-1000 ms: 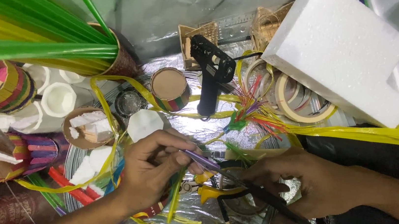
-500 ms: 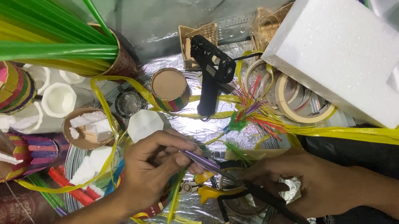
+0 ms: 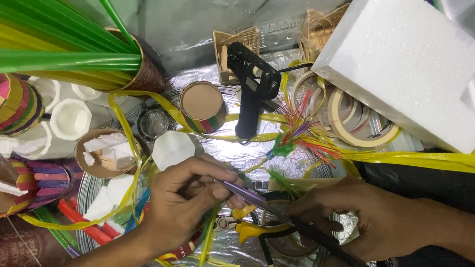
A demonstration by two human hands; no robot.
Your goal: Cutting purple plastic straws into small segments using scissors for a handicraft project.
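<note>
While pinched, purple strip (image 3: 241,192) in left hand (image 3: 180,204).

craft workspace, hobby or small handicraft bench. silver foil sheet (image 3: 204,6) is covering the surface. a black glue gun (image 3: 252,88), tape rolls (image 3: 352,117), a white foam block (image 3: 409,63), coiled wire (image 3: 87,194), and bundles of green and yellow plastic strips (image 3: 31,29) are crowding it. striped handmade pots (image 3: 14,105) are sitting at one side.

Your work surface is a silver foil sheet (image 3: 202,18). On it: black glue gun (image 3: 250,88) near centre, white foam block (image 3: 404,62) at two o'clock, tape rolls (image 3: 356,119) beside it, wire coil (image 3: 87,194) at eight o'clock.
</note>
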